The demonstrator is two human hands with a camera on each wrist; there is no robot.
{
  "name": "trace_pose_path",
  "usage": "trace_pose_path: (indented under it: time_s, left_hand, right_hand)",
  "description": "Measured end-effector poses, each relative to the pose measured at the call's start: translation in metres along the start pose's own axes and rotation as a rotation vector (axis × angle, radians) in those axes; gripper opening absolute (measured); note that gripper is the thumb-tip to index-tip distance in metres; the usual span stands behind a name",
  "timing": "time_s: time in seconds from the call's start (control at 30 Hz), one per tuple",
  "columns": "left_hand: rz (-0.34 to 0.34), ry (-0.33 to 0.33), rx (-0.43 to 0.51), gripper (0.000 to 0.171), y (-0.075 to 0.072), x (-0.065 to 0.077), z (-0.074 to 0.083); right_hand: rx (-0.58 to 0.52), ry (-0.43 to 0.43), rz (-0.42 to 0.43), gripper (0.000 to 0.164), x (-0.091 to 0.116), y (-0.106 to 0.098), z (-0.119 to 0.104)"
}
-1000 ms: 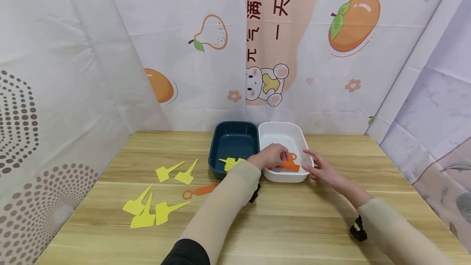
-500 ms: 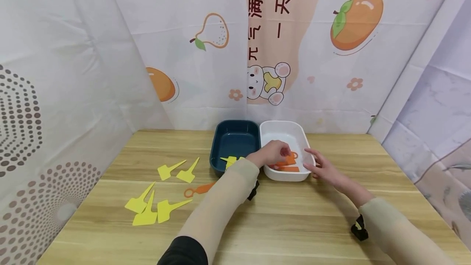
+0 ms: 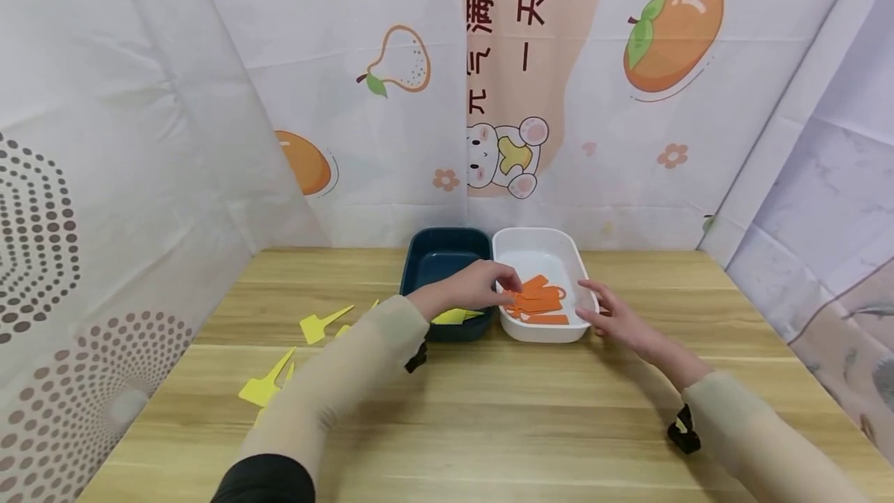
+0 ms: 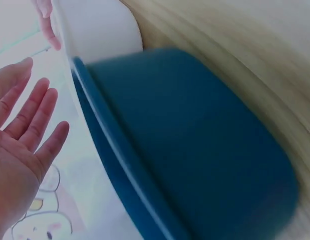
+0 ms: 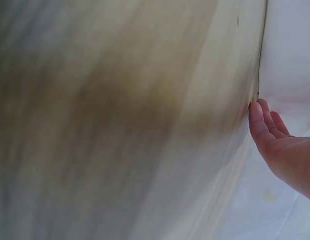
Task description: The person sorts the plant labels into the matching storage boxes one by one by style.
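My left hand (image 3: pixel 476 284) hovers where the dark blue bin (image 3: pixel 412 254) and the white bin (image 3: pixel 574 258) meet. Its fingers are spread with nothing between them in the left wrist view. Below and beside the fingertips, orange plant tags (image 3: pixel 541 305) with ring ends lie in a pile inside the white bin. My right hand (image 3: pixel 618 320) touches the white bin's right side, fingers nearly straight against the wall in the right wrist view. Yellow T-shaped plant labels (image 3: pixel 454 317) lie in the blue bin, partly covered by the left wrist.
On the left of the wooden table (image 3: pixel 531 425), loose yellow plant labels (image 3: pixel 261 388) lie flat, some hidden under the left forearm. A printed cloth (image 3: pixel 391 177) hangs behind both bins, with more cloth at the sides.
My left hand has drawn back leftward from over the white bin, leaving the orange tags in view. The left forearm now covers the orange tag on the table. The right hand stays put.
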State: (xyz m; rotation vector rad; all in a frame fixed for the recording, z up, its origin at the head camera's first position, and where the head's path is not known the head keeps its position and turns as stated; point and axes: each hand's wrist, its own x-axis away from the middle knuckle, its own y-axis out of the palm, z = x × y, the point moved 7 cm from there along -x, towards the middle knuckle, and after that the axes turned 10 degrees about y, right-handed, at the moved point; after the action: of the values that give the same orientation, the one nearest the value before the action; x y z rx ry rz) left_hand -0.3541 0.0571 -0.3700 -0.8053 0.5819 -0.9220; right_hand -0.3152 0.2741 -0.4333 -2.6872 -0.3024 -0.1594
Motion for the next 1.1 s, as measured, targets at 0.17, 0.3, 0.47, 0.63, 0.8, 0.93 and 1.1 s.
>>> trace_pose_path:
  time_s: [0.17,0.3,0.47,0.63,0.8,0.93,1.1]
  left_hand:
    - [0.029,0.002,-0.009,0.017,-0.014,0.029,-0.002]
    - [0.080,0.009,0.004,0.016,-0.029,0.058,-0.001]
    - [0.139,0.015,0.000,0.017,-0.046,0.099,0.002]
    - [0.182,0.002,0.008,0.018,-0.055,0.139,0.004]
    - [0.227,-0.044,0.030,0.015,-0.056,0.173,-0.001]
    - [0.247,-0.093,0.050,0.015,-0.053,0.195,-0.010]
    - [0.287,-0.132,0.030,0.015,-0.052,0.217,-0.023]
  right_hand:
    - [0.006,0.010,-0.009,0.063,0.001,0.001,0.001]
    - [0.003,0.023,-0.014,0.065,0.002,0.001,0.003]
    - [0.024,0.025,-0.015,0.065,0.001,0.001,0.000]
    - [0.033,0.038,-0.024,0.064,0.000,0.002,-0.002]
    - [0.031,0.039,-0.025,0.064,0.001,0.003,-0.001]
    - [0.020,0.034,-0.021,0.062,0.003,0.003,0.000]
    - [0.003,0.025,-0.017,0.062,0.001,0.002,-0.002]
